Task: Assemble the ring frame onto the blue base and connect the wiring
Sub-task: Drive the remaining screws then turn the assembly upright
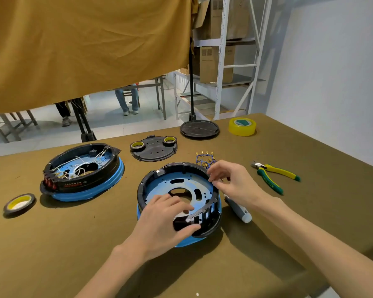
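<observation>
Left hand [168, 220] clamps ring frame [151, 179] near rim, steadying it on blue base [185, 241]; right hand [230, 181] pinches far rim (contents unclear), likely seating it.

Not much to read here, honestly. The green handle of the pliers [274, 176] has dark lettering printed along it, but it's too small and skewed to make out. The finished assembly [82, 172] on the left has a strip of red characters on the front of its black ring, just right of the red connectors, and those are blurred past reading too. The cardboard boxes [215, 63] on the shelf rack carry faint printed marks near their top corners, unreadable from here. The clear tape roll [242, 126] has a green and white label inside its core, with no legible text on it.
</observation>
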### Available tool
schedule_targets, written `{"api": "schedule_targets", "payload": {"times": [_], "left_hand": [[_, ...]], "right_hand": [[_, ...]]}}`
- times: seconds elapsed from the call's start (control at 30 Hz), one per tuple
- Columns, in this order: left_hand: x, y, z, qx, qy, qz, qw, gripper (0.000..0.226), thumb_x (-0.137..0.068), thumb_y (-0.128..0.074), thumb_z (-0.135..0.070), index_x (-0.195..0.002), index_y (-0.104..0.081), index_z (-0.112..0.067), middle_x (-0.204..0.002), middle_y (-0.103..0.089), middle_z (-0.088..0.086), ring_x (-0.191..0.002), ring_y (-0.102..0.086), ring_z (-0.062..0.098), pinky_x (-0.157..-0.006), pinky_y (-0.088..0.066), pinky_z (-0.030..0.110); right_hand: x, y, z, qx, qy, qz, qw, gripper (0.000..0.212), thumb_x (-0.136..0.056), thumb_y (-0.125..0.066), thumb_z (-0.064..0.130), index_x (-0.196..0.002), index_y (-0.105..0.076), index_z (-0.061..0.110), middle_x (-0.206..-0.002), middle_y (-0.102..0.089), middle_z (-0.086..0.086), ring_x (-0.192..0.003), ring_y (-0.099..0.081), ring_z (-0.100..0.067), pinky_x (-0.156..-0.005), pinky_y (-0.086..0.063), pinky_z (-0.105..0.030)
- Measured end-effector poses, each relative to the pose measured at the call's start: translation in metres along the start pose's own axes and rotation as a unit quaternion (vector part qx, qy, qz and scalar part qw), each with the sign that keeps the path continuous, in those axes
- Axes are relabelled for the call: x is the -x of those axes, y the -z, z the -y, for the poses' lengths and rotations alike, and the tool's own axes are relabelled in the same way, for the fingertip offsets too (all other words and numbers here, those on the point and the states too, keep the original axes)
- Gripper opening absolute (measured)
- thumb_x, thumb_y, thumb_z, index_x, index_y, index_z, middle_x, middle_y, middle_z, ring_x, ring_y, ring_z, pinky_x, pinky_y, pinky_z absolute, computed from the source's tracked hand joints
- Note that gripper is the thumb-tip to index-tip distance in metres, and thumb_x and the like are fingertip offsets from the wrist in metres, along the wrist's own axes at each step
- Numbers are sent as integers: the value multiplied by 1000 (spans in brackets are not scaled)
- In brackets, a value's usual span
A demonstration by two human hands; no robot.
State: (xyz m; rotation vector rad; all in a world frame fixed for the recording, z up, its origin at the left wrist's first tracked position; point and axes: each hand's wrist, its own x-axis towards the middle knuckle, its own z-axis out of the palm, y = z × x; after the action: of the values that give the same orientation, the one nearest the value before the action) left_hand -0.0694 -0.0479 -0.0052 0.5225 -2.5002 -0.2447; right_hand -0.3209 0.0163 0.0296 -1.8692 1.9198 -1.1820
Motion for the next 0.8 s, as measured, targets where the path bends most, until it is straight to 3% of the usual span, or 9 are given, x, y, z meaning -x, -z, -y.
{"api": "schedule_targets", "payload": {"times": [0.13, 0.23, 0.33, 0.43, 0.57, 0.8], "left_hand": [[18, 4, 14, 3, 14, -40, 999, 46, -89, -58, -73, -101, -76, -32, -98, -68, -22, -95, -60, 2, -100, -40, 29], [22, 9, 21, -9, 21, -21, 1000, 44, -92, -56, -71, -97, -76, -32, -96, -68, -21, -94, -59, 2, -98, -43, 32], [22, 17, 26, -24, 37, -7, 999, 35, -92, -59, -61, -102, -75, -32, -99, -67, -21, -97, -57, 0, -94, -47, 31], [24, 18, 24, -25, 35, -15, 999, 28, -91, -58, -47, -114, -69, -35, -108, -64, -24, -108, -54, -1, -106, -36, 30], [4, 8, 1, -24, 43, 4, 999, 37, -96, -48, -62, -120, -65, -39, -108, -63, -26, -106, -53, -5, -103, -35, 21], [-11, -10, -8, -33, 74, -11, 997, 45, -96, -42, -66, -114, -70, -36, -100, -69, -21, -91, -60, -1, -83, -49, 25]], "right_hand": [[4, -12, 2, 16, 32, 11, 999, 28, -92, -70, 3, -114, -66, 20, -97, -70, 11, -97, -67, -5, -91, -52, -18], [0, -16, 6, 11, 41, 16, 999, 26, -93, -70, 4, -114, -66, 19, -96, -70, 10, -96, -66, -5, -89, -52, -19], [1, -19, 7, -12, 38, 6, 999, 25, -92, -72, 4, -112, -67, 18, -94, -71, 10, -94, -67, -7, -88, -52, -19], [3, -16, 9, -60, 15, 9, 998, 27, -88, -75, 5, -108, -67, 21, -91, -76, 7, -92, -72, -11, -89, -56, -24], [0, -9, 10, -54, 10, 58, 997, 29, -88, -75, 5, -108, -66, 25, -92, -78, 11, -93, -74, -8, -91, -56, -26], [3, -8, 10, -65, 5, 65, 996, 32, -87, -78, 10, -108, -64, 29, -88, -78, 16, -97, -73, -3, -98, -30, -5]]}}
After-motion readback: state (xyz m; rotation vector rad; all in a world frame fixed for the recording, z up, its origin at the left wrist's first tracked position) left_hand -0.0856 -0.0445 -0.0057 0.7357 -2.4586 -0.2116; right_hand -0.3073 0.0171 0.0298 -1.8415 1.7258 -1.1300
